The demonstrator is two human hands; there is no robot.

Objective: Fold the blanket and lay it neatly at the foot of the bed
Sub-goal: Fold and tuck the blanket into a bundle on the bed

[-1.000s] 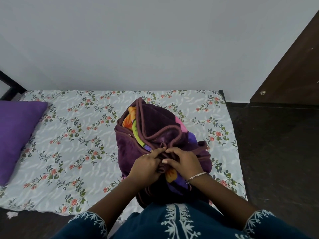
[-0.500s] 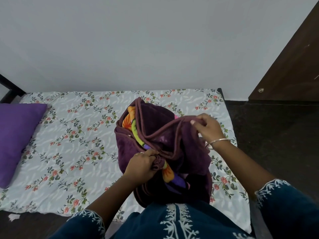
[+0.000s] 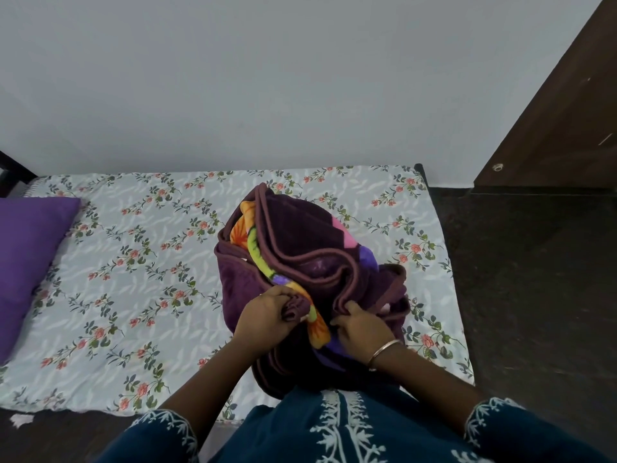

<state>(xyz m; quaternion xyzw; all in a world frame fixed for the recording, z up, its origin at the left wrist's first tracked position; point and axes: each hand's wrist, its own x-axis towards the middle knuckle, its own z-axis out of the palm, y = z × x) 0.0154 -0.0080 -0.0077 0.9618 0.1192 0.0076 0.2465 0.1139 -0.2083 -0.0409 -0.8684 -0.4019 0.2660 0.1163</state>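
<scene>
A dark purple blanket point(image 3: 300, 242) with bright orange, yellow and pink patches lies bunched in a heap on the bed point(image 3: 133, 262), towards its right half and near edge. My left hand point(image 3: 267, 315) grips a gathered bunch of the blanket's edge at the front of the heap. My right hand point(image 3: 360, 324), with a bangle on the wrist, holds a fold of the hemmed edge just to the right, thumb pressed on the cloth. The heap's lower part hangs over the bed's near edge against my body.
A floral sheet covers the bed. A purple pillow point(image 3: 26, 262) lies at the left end. A white wall stands behind the bed. Dark floor point(image 3: 534, 279) lies to the right, with a dark wooden door point(image 3: 567, 121) beyond it.
My right hand, which had reached up to the blanket's far right edge, has come back down beside my left hand with a fold of it. My left hand keeps its grip.
</scene>
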